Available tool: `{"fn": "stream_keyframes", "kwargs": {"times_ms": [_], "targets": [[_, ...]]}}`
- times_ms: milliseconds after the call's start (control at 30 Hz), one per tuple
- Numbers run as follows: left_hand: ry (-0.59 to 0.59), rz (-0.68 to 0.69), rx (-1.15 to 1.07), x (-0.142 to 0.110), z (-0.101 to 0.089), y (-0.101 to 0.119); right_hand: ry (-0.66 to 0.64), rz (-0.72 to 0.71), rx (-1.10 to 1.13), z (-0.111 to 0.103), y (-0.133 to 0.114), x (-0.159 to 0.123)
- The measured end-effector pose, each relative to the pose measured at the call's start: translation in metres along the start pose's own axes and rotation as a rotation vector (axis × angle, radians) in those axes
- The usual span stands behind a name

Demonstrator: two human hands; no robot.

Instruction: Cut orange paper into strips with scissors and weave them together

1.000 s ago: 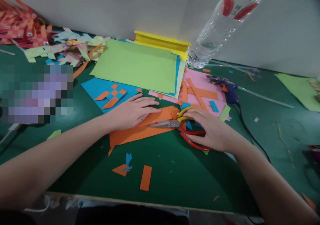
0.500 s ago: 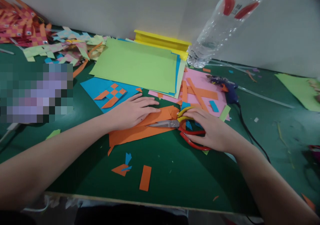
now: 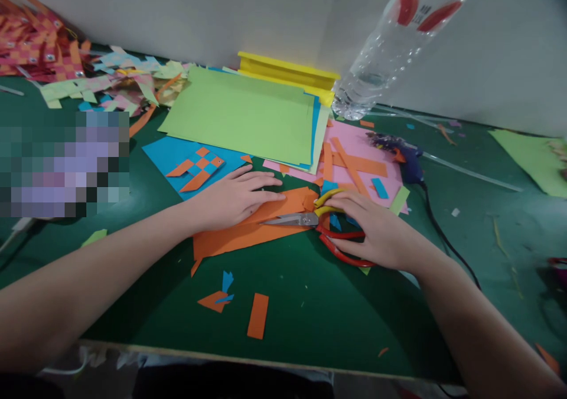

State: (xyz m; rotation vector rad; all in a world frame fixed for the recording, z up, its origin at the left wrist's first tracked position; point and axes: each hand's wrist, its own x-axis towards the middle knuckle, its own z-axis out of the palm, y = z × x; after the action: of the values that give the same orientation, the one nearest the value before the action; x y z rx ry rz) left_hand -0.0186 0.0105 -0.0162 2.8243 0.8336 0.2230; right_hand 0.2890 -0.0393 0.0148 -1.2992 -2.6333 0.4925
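Observation:
My left hand (image 3: 234,198) lies flat, fingers stretched out, pressing on an orange paper sheet (image 3: 248,228) on the green table (image 3: 310,310). My right hand (image 3: 376,231) rests over the red and yellow handles of a pair of scissors (image 3: 319,225), fingers curled round them. The scissors' metal blades lie closed on the orange sheet, pointing left toward my left hand. A woven orange-and-blue paper piece (image 3: 199,167) lies on a blue sheet just beyond my left hand.
A stack of green and blue paper (image 3: 243,115) and a yellow box (image 3: 287,74) lie behind. A clear bottle (image 3: 385,51) stands at the back right, beside a pink sheet (image 3: 358,151) with orange strips. A glue gun (image 3: 405,157) with cord lies right. Woven scraps (image 3: 66,68) pile at the far left.

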Motion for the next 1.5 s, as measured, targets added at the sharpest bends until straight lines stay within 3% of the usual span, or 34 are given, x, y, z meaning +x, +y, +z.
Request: {"fn": "stream_keyframes", "kwargs": {"times_ms": [1500], "targets": [[0.006,-0.009,-0.018,0.0002,-0.0011,0.0009,-0.005,-0.023,-0.029,0.0028,0.0037,-0.0006]]}}
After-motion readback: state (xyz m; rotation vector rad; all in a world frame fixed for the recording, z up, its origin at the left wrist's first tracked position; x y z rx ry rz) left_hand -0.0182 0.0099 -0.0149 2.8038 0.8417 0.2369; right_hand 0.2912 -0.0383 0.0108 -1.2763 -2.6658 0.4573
